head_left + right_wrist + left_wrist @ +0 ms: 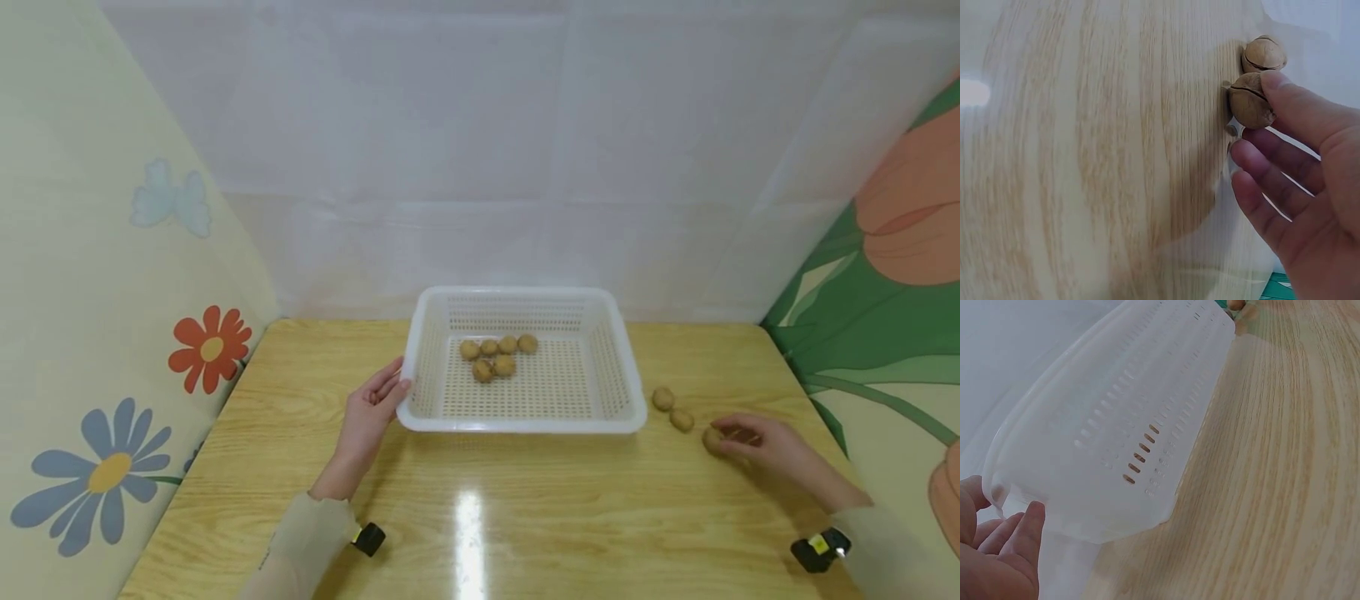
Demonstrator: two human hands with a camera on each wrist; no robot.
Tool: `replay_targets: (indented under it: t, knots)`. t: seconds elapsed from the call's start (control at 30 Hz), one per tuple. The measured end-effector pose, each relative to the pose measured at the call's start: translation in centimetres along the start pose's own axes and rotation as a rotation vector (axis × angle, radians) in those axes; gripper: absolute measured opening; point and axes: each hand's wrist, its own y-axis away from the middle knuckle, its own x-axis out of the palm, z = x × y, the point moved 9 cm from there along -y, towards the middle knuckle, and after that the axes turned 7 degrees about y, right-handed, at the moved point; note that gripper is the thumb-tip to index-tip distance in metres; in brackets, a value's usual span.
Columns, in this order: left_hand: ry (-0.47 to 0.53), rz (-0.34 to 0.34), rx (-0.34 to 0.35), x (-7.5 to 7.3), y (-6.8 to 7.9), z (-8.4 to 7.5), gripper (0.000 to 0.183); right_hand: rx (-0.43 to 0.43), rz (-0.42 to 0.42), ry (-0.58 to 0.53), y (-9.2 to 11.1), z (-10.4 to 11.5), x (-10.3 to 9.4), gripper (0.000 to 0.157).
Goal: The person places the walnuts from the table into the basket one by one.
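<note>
A white plastic basket (517,425) with slotted walls stands at the back of the table, and several walnuts (505,365) lie on its floor. My left hand (369,417) grips the basket's left rim; in the left wrist view the thumb and fingers (1025,540) are on either side of the rim. To the right of the basket, my right hand (772,450) pinches a walnut (1249,103) between thumb and fingers, low over the table. Two other walnuts (682,419) lie close together between that hand and the basket; in the right wrist view one walnut (1266,53) shows just beyond the pinched one.
The wood-grain table (525,508) reaches back to a white sheet (480,167) hung behind the basket. Panels with printed flowers (210,348) stand along the left and right sides. A small black device (369,539) is at each wrist.
</note>
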Motion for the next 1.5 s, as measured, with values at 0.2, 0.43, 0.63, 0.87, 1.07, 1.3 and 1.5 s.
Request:
replay_targets:
  t: [0.2,0.43,0.63,0.87,1.07,1.3,1.5]
  knots:
    - [0.009,0.0,0.005,0.0,0.0,-0.2,0.052,0.007,-0.043,0.0,0.0,0.0,-0.2,0.028]
    - [-0.004,0.006,0.005,0.0,0.0,-0.4,0.053,0.039,-0.081,-0.009,0.0,-0.4,-0.4,0.03]
    - [-0.001,0.002,0.008,-0.1,0.0,-0.4,0.052,0.084,-0.071,-0.053,-0.1,0.3,-1.5,0.035]
    - [0.003,0.006,0.011,-0.1,-0.1,-0.5,0.052,0.044,-0.086,-0.1,-1.4,2.9,-3.9,0.034]
    - [-0.006,-0.003,0.008,-0.4,-0.2,-0.6,0.053,0.057,-0.037,-0.104,-3.7,5.0,-5.4,0.04]
    - [-0.009,0.002,-0.005,-0.1,-0.3,-0.4,0.053,0.019,0.026,-0.085,-7.0,8.9,-6.5,0.044]
    - [-0.002,-0.004,-0.01,-0.1,-0.2,0.0,0.053,-0.038,0.073,-0.102,-10.5,13.2,-6.4,0.044]
